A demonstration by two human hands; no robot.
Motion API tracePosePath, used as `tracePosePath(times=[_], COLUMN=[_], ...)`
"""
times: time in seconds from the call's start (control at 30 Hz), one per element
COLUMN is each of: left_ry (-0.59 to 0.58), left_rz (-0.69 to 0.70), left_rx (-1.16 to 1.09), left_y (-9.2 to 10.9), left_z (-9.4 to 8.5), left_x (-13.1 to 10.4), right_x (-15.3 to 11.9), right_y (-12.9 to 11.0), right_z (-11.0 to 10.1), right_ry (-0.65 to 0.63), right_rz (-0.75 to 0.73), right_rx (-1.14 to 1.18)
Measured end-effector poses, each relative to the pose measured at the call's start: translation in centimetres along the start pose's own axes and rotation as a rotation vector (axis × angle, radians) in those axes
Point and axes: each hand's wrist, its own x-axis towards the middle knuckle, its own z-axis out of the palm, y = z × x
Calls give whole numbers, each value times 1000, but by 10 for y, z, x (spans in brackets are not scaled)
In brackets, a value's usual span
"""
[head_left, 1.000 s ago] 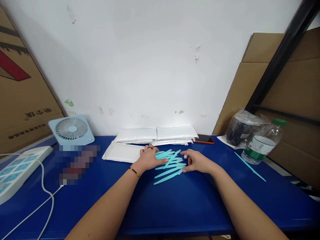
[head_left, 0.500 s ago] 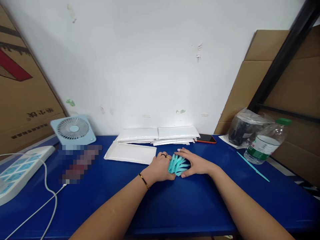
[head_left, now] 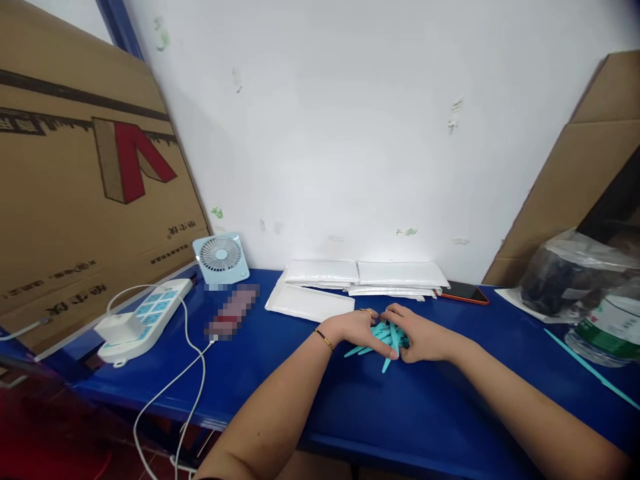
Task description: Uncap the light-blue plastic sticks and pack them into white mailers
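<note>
Several thin turquoise sticks (head_left: pixel 383 339) lie in a loose heap on the blue table, between my two hands. My left hand (head_left: pixel 361 330), with a ring and a bracelet at the wrist, curls round the heap from the left, its thumb over the sticks. From the right, my right hand (head_left: pixel 413 333) wraps round the same heap, its fingers bent against the sticks. Some stick ends poke out toward the front and left. The fingertips of both hands nearly meet at the back of the heap.
White padded envelopes (head_left: pixel 320 303) lie behind the hands, with a phone (head_left: pixel 465 292) beside them. A fan (head_left: pixel 221 257) and a power strip (head_left: pixel 157 320) with cables stand left. At right are a single turquoise stick (head_left: pixel 590 365), a bottle (head_left: pixel 613 327) and a bagged dark object (head_left: pixel 547 283).
The camera view has swung left, showing more of the carton and power strip. Both hands have closed further round the sticks, which now point in different directions and stick out at the front.
</note>
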Motion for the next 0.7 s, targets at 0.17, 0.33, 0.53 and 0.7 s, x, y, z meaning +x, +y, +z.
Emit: tracePosePath(times=[0.17,0.33,0.53,0.7], left_ry=[136,184,192,69], left_rz=[-82,-139,-114,-21], left_rx=[274,214,106,-80], left_y=[19,23,16,22], left_z=[22,36,30,21], left_x=[11,19,5,-16], right_x=[10,15,6,-7], right_y=[-10,-20,-30,-42], right_z=[-3,-6,-4,-26], right_ry=[-73,-63,-148,-93], right_rz=[2,-25,-16,-69], right_rx=[-211,-497,-557,-640])
